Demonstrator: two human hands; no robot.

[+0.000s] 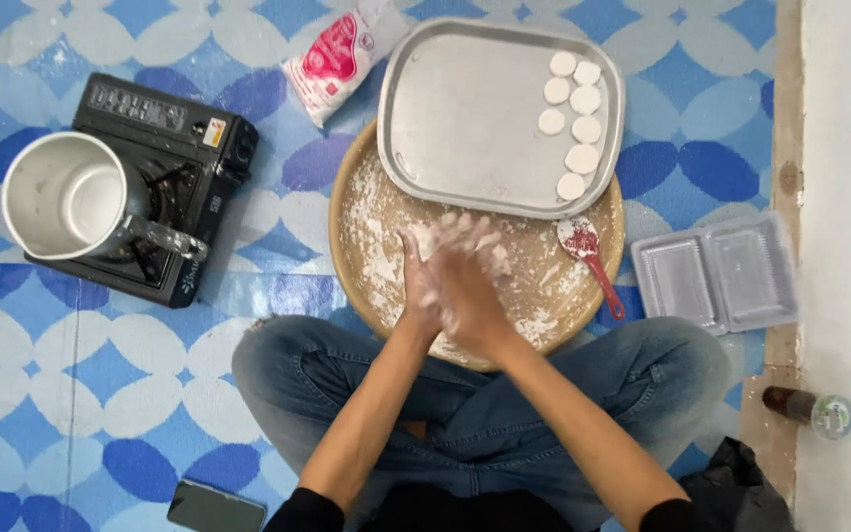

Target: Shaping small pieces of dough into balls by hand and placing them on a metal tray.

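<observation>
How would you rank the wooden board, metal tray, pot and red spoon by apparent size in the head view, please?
1. Wooden board, partly covered by the tray.
2. Metal tray.
3. Pot, which stands higher and so nearer the camera.
4. Red spoon.

White-and-pink plastic bag [332, 59] lies at top centre, beside the tray. Small yellow label [214, 133] on the black stove. Dark phone screen [216, 509] lies at bottom left. Clear plastic box [716, 273] lies at right.

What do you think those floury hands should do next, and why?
Probably set the piece pressed between the left hand and right hand onto the metal tray, beside the seven white discs lined along its right side; the rest is bare.
</observation>
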